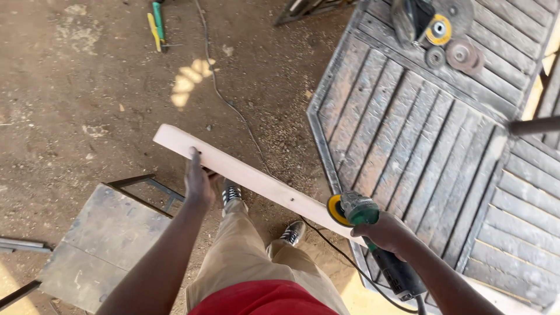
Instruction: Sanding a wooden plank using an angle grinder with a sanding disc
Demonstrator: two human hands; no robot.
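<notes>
The left hand (pixel 197 182) reaches forward at centre frame, arm extended, its grip closed on the near edge of a pale wooden plank (pixel 245 178) that runs diagonally from upper left toward lower right. The right hand (pixel 389 234), at lower right, grips a green angle grinder (pixel 373 245), its disc beside the plank's lower end.

Green-bodied angle grinder (pixel 373 233) w/ yellow disc is hiding the pale wooden plank's (pixel 245 175) near end; black power cord (pixel 419 304) is running off bottom edge; right fingers are wrapping out of sight.
</notes>
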